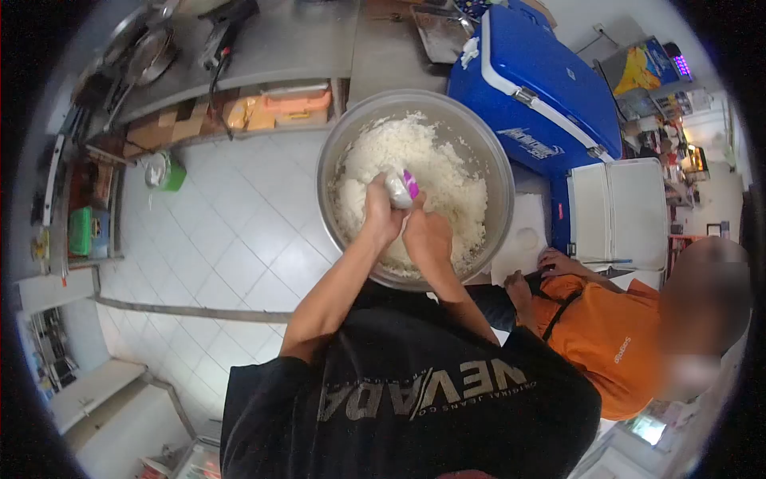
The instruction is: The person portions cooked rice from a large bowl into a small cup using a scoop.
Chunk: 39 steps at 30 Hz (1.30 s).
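A large round metal bowl (499, 152) holds a heap of white, crumbly food (451, 172) that looks like rice. Over the middle of it, my left hand (383, 211) is wrapped round a small silvery-white packet (396, 190) with a purple patch. My right hand (427, 235) is closed close beside the packet, near its purple end; what its fingers pinch is too small to make out. Both forearms reach in over the bowl's near rim.
A blue cooler (542, 88) stands right of the bowl, with an open white-lidded one (618, 207) below it. A person in an orange shirt (606, 335) is close at the right. A metal counter (295, 40) runs behind; a green bucket (166, 172) stands left.
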{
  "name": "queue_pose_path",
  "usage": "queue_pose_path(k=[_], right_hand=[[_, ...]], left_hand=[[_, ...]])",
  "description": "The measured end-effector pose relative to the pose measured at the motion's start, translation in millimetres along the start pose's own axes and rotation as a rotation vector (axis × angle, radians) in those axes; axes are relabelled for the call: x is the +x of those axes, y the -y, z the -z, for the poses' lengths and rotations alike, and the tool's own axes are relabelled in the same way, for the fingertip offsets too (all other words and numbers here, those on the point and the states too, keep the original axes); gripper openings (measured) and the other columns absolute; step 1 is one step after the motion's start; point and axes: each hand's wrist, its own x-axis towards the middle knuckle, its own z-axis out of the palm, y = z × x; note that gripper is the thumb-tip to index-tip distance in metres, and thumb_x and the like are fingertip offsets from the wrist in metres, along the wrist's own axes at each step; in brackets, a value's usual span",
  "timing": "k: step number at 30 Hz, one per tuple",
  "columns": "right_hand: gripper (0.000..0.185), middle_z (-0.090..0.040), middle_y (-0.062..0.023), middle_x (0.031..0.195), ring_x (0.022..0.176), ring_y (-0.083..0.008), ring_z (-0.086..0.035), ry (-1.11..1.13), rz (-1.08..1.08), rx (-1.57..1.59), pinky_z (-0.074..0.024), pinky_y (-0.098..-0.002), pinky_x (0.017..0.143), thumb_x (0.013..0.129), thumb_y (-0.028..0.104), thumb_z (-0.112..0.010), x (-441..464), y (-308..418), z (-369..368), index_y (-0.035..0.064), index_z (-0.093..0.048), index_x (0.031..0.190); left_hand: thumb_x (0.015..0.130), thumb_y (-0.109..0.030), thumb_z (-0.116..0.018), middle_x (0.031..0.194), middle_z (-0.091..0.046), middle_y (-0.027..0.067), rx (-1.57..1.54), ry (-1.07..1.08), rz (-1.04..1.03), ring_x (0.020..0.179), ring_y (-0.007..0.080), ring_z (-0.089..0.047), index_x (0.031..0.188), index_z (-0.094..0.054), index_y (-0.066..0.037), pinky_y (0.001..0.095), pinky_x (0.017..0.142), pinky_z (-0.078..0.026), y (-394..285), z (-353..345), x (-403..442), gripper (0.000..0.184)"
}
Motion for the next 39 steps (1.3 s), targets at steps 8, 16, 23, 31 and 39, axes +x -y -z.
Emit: queue_pose_path(k=[8, 16, 23, 31, 39], right_hand=[[0.046, -0.067, -0.0214, 0.074, 0.065, -0.0364, -0.067, -0.261, 0.131, 0.255, -0.0528, -0.0472, 0.062, 0.091, 0.010, -0.052, 13.9, -60.9, 6.2, 0.0080, -0.054, 0.137], [0.044, -0.061, -0.0032, 0.077, 0.065, -0.0113, -0.056, -0.271, -0.042, 0.998, -0.0457, -0.0277, 0.059, 0.091, 0.003, -0.052, 11.4, -117.2, -17.5, 0.0088, -0.060, 0.134], [0.036, -0.068, -0.0246, 0.102, 0.087, -0.0337, -0.066, -0.144, 0.155, 0.666, -0.0505, -0.0424, 0.082, 0.089, 0.006, -0.052, 18.2, -67.9, -44.7, 0.0035, -0.063, 0.124], [0.021, -0.066, -0.0246, 0.093, 0.090, -0.0420, -0.064, -0.005, 0.189, 0.446, -0.0500, -0.0477, 0.082, 0.096, 0.017, -0.052, 26.3, -102.5, 38.0, 0.0014, -0.066, 0.096], [0.025, -0.067, -0.0242, 0.092, 0.093, -0.0393, -0.066, -0.030, 0.396, 0.470, -0.0503, -0.0463, 0.083, 0.099, 0.022, -0.051, 14.7, -109.6, 47.5, 0.0068, -0.070, 0.106]], left_hand=[[0.105, -0.044, -0.038, 0.121, -0.064, 0.0100, 0.224, 0.070, 0.041, 0.113, 0.0256, -0.061, 0.128, -0.056, -0.010, 0.0468, 0.101, -0.047, -12.7, -8.5, 12.5, 0.045], [0.105, -0.035, -0.037, 0.127, -0.063, 0.0084, -0.022, 0.235, -0.018, 0.116, 0.0240, -0.062, 0.129, -0.057, -0.011, 0.0449, 0.100, -0.051, -6.1, 10.6, 23.1, 0.040], [0.104, -0.035, -0.039, 0.115, -0.067, 0.0079, 0.172, 0.181, 0.004, 0.108, 0.0222, -0.064, 0.120, -0.060, -0.009, 0.0432, 0.094, -0.053, 14.3, 27.0, 36.4, 0.038], [0.104, -0.032, -0.037, 0.106, -0.068, 0.0083, 0.232, 0.103, 0.110, 0.099, 0.0226, -0.066, 0.114, -0.062, -0.007, 0.0407, 0.089, -0.055, -0.5, 14.3, 9.6, 0.036], [0.105, -0.034, -0.033, 0.115, -0.066, 0.0085, 0.210, 0.156, 0.132, 0.104, 0.0253, -0.065, 0.122, -0.058, -0.009, 0.0450, 0.094, -0.053, -5.1, 26.1, 15.8, 0.039]])
